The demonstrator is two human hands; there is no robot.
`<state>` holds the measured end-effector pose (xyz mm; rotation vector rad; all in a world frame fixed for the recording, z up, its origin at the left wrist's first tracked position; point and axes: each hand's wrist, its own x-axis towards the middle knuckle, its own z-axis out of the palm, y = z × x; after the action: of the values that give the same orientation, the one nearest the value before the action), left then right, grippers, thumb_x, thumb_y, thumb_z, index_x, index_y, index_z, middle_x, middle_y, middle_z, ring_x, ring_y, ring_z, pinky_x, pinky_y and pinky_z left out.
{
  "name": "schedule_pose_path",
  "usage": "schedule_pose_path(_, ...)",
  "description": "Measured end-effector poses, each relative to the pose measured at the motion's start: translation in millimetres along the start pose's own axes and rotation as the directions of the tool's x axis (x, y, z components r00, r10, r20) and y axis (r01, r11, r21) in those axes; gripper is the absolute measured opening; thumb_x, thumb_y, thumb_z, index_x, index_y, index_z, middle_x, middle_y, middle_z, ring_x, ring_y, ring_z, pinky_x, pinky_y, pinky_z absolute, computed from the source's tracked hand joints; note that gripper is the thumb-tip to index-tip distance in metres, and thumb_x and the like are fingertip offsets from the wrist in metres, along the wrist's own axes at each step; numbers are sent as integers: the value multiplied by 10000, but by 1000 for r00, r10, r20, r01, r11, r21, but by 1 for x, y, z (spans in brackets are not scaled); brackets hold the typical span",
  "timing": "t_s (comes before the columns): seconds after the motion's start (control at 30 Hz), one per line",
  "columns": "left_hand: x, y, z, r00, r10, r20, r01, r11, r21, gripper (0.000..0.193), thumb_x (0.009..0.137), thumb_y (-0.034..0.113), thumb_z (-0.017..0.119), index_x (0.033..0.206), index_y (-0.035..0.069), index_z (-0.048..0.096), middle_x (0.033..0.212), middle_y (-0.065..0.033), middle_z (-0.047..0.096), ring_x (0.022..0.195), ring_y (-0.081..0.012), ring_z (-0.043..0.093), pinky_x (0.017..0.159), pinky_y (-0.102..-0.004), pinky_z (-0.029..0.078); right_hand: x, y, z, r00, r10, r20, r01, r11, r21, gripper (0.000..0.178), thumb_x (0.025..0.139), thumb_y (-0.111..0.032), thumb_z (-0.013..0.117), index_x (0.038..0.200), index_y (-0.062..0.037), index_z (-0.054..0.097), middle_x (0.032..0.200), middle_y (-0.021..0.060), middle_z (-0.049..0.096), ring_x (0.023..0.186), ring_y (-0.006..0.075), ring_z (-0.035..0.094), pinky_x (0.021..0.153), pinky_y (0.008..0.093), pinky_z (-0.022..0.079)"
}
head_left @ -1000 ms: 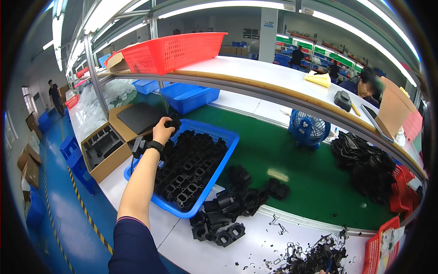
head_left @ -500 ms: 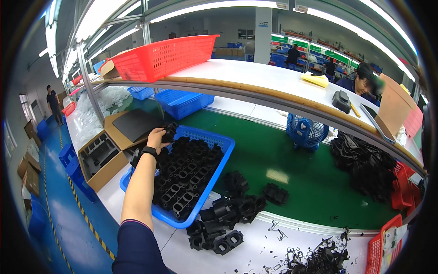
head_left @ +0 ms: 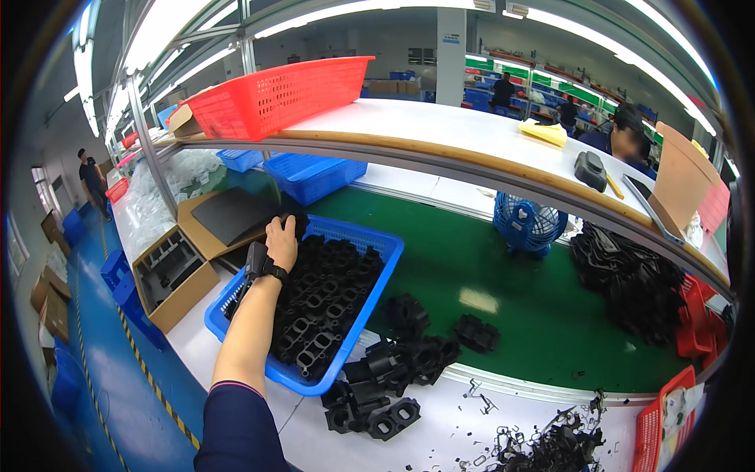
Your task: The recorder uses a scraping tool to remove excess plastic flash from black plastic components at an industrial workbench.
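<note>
My left hand [head_left: 281, 242] reaches over the far left corner of a blue plastic basket [head_left: 376, 303]. Its fingers are bent over a black moulded plastic part [head_left: 300, 225] at the basket's rim; the hand partly hides this part. Rows of similar black parts [head_left: 321, 340], with oval openings, fill the basket. A black band [head_left: 274, 271] circles my wrist, and a dark boxy piece [head_left: 255, 259] sits beside it. My right hand is out of view.
Loose black parts [head_left: 393, 417] lie right of the basket. Black scraps [head_left: 562, 444] litter the bench front. An open cardboard box [head_left: 177, 275] stands at left. A blue fan [head_left: 528, 224] and a black pile [head_left: 625, 279] are farther right. A shelf [head_left: 440, 161] spans above.
My left hand has turned over, its back now facing up, and shifted slightly right at the basket's far corner. The black part there is now more covered by the fingers.
</note>
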<state>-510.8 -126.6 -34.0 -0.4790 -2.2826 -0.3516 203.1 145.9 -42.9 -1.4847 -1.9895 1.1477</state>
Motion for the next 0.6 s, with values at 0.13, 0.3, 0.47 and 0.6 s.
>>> schedule_pose_path(0.13,-1,-1,8,999,-26,20,23,994,105,621,696,3,653,1267,61,417,1106,-184,452,1051,-384,449,850,-459,449,-4,-13,2,999,36,11,-36,998,41,266,940,-227,522,1077,-9,587,548,-51,375,474,48,328,426,224,262)
schedule_pose_path(0.3,-1,1,6,980,-195,-46,196,980,14,624,670,41,688,1249,53,453,1078,-169,471,979,-362,492,814,-442,451,-3,-11,3,1000,-20,21,20,1000,5,295,939,-269,524,746,-48,552,540,-40,378,476,59,329,426,242,245)
schedule_pose_path(0.47,-1,0,4,982,-183,-40,180,981,-76,547,668,39,701,1172,63,489,1057,-156,477,974,-358,507,812,-436,452,-3,-15,9,999,33,7,-33,999,6,367,940,-303,518,663,-65,485,536,-38,373,476,67,323,434,250,234)
schedule_pose_path(0.6,-2,-1,5,968,-250,-2,248,958,-145,454,647,43,724,1043,82,507,1051,-147,486,981,-355,510,812,-429,451,-3,-17,10,999,41,24,-42,999,27,362,940,-314,513,689,-53,510,539,-38,384,482,63,331,437,250,238)
